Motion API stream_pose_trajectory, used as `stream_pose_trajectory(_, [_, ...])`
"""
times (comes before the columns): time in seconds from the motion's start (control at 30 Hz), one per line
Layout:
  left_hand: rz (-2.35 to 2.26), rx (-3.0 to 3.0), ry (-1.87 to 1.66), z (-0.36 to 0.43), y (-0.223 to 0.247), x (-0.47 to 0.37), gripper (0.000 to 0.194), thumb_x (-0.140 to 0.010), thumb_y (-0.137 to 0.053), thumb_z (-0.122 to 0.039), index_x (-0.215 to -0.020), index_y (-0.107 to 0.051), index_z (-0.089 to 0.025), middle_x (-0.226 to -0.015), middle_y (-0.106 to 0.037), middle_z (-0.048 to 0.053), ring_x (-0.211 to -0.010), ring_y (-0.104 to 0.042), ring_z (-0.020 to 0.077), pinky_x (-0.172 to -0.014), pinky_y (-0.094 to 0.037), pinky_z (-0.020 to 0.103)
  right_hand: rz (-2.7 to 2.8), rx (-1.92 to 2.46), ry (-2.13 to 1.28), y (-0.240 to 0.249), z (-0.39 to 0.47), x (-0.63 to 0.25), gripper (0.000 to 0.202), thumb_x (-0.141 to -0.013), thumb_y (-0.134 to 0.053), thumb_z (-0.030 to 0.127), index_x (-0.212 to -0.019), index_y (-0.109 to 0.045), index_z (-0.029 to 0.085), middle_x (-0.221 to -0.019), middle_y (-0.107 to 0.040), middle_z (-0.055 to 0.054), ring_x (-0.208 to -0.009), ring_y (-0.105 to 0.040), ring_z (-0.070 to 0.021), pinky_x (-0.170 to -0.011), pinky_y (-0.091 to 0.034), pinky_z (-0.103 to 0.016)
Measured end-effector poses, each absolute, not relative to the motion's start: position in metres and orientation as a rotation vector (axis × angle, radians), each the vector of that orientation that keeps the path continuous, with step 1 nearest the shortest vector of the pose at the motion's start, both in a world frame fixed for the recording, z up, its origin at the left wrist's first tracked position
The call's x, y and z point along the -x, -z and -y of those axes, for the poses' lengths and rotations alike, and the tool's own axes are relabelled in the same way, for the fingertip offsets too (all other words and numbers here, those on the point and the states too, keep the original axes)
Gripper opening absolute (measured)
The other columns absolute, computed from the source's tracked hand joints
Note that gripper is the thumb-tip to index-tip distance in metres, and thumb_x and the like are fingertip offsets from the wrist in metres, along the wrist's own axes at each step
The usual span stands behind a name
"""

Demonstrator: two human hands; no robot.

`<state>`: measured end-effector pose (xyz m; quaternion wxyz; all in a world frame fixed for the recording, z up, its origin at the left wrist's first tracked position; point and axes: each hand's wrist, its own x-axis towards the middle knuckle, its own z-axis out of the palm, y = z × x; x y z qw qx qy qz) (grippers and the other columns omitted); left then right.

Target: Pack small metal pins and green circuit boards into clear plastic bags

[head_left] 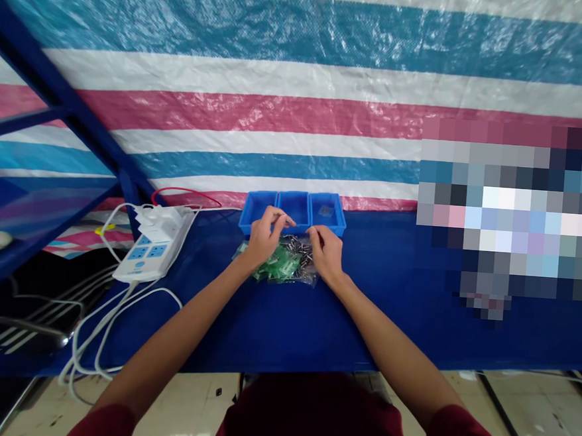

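Note:
My left hand (266, 235) hovers over a pile of small green packets (278, 265), thumb and fingertips drawn together in a pinch. Across from it, my right hand (327, 252) is also closed, its thumb and forefinger pinched near the left fingertips. Whatever either hand holds is too small to make out. Between and below them lie loose metal screw-like pieces (299, 246) on clear plastic (307, 276). Just behind the hands stand three joined blue bins (292, 195). A small clear packet (326, 211) lies in the right-hand bin.
On the left of the blue table (363, 329) lies a white power strip (141, 261) with plugs and looping white cables (107, 325). A dark blue frame post (92, 138) rises beside it. Striped plastic sheeting (280, 84) hangs behind. The right side is pixelated.

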<state>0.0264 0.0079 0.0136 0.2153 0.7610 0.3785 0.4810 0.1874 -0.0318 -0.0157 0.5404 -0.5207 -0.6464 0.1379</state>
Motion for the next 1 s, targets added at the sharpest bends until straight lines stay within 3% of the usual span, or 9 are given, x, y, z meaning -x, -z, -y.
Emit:
stream_pose_trajectory(0.13, [-1.087,-2.377,-1.227,-0.024,-0.013,-0.025,0.026,-0.099,-0.036,-0.035,-0.101,-0.055,-0.017,-0.075,-0.067,0.001,-0.064,-0.062,0.0105,-0.066,-0.049,0.022,1.485,1.226,-0.276,0.015,0.031,-0.189,0.038,-0.096,-0.037,0.04,-0.085,-0.065,0.017,-0.074,-0.065,-0.004,-0.063,-0.055,-0.0149,-0.065,-0.042,-0.027])
stream_pose_trajectory(0.3, [-1.082,-2.797,-1.152,-0.02,-0.002,-0.018,0.031,-0.098,-0.042,-0.034,-0.111,-0.063,-0.016,-0.095,-0.071,0.007,-0.083,-0.066,0.0159,-0.074,-0.049,0.027,1.436,1.224,-0.223,0.016,0.029,-0.19,0.034,-0.095,-0.039,0.038,-0.085,-0.064,0.018,-0.078,-0.066,-0.004,-0.067,-0.056,-0.015,-0.067,-0.043,-0.027])
stream_pose_trajectory(0.4, [-1.003,-2.938,-1.124,-0.015,-0.001,-0.011,0.03,-0.098,-0.044,-0.032,-0.107,-0.067,-0.016,-0.088,-0.072,0.006,-0.077,-0.064,0.0154,-0.072,-0.049,0.028,1.424,1.224,-0.207,0.018,0.028,-0.19,0.032,-0.095,-0.04,0.037,-0.085,-0.064,0.018,-0.079,-0.066,-0.004,-0.067,-0.056,-0.0151,-0.068,-0.044,-0.028])
stream_pose_trajectory(0.6, [-0.906,-2.932,-1.213,-0.012,-0.002,-0.002,0.028,-0.096,-0.048,-0.032,-0.096,-0.07,-0.015,-0.077,-0.07,0.005,-0.068,-0.058,0.0137,-0.067,-0.048,0.027,1.423,1.214,-0.224,0.018,0.027,-0.192,0.029,-0.094,-0.042,0.035,-0.084,-0.064,0.018,-0.078,-0.066,-0.004,-0.066,-0.056,-0.015,-0.067,-0.045,-0.028])
stream_pose_trajectory(0.8, [-0.919,-2.795,-1.174,-0.01,0.003,-0.004,0.033,-0.096,-0.046,-0.036,-0.092,-0.071,-0.015,-0.079,-0.071,0.006,-0.07,-0.06,0.0149,-0.069,-0.047,0.027,1.489,1.167,-0.272,0.017,0.028,-0.191,0.027,-0.094,-0.044,0.033,-0.086,-0.064,0.018,-0.08,-0.066,-0.005,-0.066,-0.057,-0.0153,-0.066,-0.045,-0.028])
stream_pose_trajectory(0.9, [-1.006,-2.625,-1.087,-0.005,0.003,-0.006,0.035,-0.094,-0.048,-0.043,-0.101,-0.069,-0.016,-0.075,-0.07,0.003,-0.063,-0.06,0.0132,-0.064,-0.046,0.025,1.553,1.136,-0.279,0.015,0.03,-0.191,0.025,-0.094,-0.044,0.031,-0.089,-0.065,0.019,-0.082,-0.066,-0.005,-0.067,-0.057,-0.0153,-0.067,-0.045,-0.029])
stream_pose_trajectory(1.0, [-1.077,-2.449,-0.952,0.0,-0.002,-0.006,0.036,-0.092,-0.051,-0.046,-0.111,-0.063,-0.018,-0.057,-0.06,-0.004,-0.048,-0.052,0.0103,-0.055,-0.042,0.021,1.628,1.087,-0.299,0.014,0.032,-0.191,0.024,-0.094,-0.046,0.031,-0.095,-0.066,0.019,-0.081,-0.063,-0.004,-0.064,-0.055,-0.0147,-0.065,-0.045,-0.029])
